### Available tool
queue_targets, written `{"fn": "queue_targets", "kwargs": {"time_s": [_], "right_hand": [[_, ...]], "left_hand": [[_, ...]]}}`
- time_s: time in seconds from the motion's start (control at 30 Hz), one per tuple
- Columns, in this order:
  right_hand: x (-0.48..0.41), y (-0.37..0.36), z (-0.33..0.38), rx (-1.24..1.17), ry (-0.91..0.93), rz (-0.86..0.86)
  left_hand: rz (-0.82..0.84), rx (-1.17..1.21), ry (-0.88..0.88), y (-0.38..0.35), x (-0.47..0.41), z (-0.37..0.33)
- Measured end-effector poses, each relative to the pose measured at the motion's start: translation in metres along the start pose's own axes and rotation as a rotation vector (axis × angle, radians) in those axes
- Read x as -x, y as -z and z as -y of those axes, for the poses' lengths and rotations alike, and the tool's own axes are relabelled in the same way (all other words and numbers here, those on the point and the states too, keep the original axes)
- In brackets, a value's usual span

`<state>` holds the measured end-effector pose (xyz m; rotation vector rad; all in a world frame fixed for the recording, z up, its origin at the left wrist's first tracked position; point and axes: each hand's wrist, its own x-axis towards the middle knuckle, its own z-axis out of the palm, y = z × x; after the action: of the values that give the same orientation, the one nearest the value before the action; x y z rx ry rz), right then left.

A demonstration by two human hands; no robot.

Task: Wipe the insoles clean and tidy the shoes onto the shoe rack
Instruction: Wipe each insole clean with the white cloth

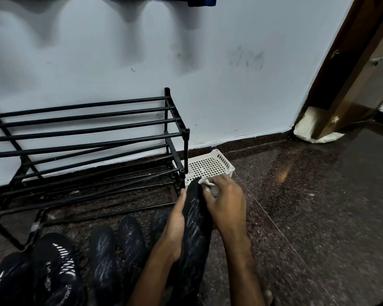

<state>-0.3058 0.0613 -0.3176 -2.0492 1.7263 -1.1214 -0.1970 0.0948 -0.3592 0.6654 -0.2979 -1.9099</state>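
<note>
The right hand (226, 204) pinches a grey cloth (208, 186) on the toe of the black insole (195, 219), gripped along its edge by the left hand (175, 226) beside the shoe rack (186, 142). Hard strokes could buckle the insole or knock it free.

Home entryway: shoe rack (86, 140), doorframe (349, 69).

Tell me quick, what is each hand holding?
Left hand: grips the black insole.
Right hand: grips a grey cloth against the insole's top end.
</note>
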Motion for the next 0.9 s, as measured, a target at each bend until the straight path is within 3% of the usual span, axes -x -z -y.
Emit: {"fn": "queue_targets", "kwargs": {"time_s": [0.17, 0.33, 0.5, 0.67, 0.8, 0.9], "right_hand": [[0.006, -0.005, 0.002, -0.150, 0.141, 0.254], [-0.002, -0.001, -0.007, -0.024, 0.036, 0.018], [0.002, 0.000, -0.012, -0.138, 0.100, 0.255], [0.000, 0.000, 0.001, -0.040, 0.053, 0.045], [0.003, 0.001, 0.007, -0.143, 0.110, 0.239], [0.002, 0.004, -0.003, -0.056, 0.015, 0.150]], "left_hand": [[-0.020, 0.030, -0.053, 0.011, -0.005, -0.005], [-0.014, -0.034, -0.039, 0.010, -0.004, -0.007], [0.034, -0.002, -0.036, 0.013, -0.001, -0.013], [-0.002, -0.015, -0.010, 0.005, -0.001, -0.004], [0.011, 0.050, -0.035, 0.009, -0.002, -0.005], [0.012, 0.012, -0.058, 0.009, 0.000, -0.007]]}}
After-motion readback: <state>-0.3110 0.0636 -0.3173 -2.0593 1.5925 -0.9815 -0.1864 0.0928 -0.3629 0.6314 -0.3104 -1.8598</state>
